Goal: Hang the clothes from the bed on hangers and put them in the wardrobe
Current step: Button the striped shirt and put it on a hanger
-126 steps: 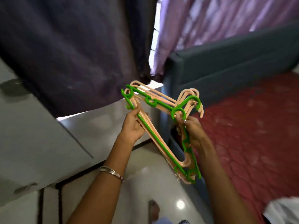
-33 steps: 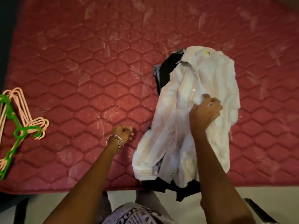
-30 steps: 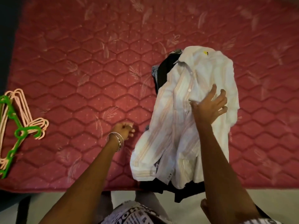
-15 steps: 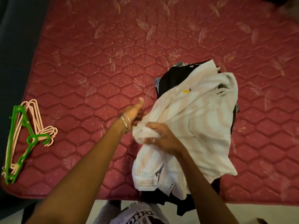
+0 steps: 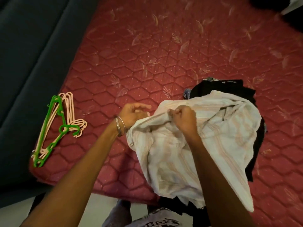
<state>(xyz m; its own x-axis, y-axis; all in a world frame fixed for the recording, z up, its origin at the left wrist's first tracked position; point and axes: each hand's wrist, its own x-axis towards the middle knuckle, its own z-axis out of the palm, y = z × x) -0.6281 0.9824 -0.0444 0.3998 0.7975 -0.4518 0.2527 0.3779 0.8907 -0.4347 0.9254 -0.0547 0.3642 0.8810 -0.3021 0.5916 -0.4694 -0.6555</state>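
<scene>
A white shirt with faint stripes (image 5: 221, 138) is lifted off the pile on the red quilted mattress (image 5: 164, 46). My right hand (image 5: 184, 120) pinches its upper edge. My left hand (image 5: 132, 114) grips the same edge a little to the left, a bangle on that wrist. Under the shirt lie dark clothes (image 5: 229, 89), mostly hidden. A bundle of pink and green hangers (image 5: 57, 126) rests flat on the mattress near its left edge, apart from both hands.
A dark grey bed frame (image 5: 29, 54) runs along the mattress's left side. Pale floor (image 5: 101, 208) shows below the mattress's near edge. More dark fabric (image 5: 287, 12) sits at the far right corner.
Both hands have taken the shirt's edge and raised it off the pile; earlier only my right hand touched it. The view has shifted right and closer.
</scene>
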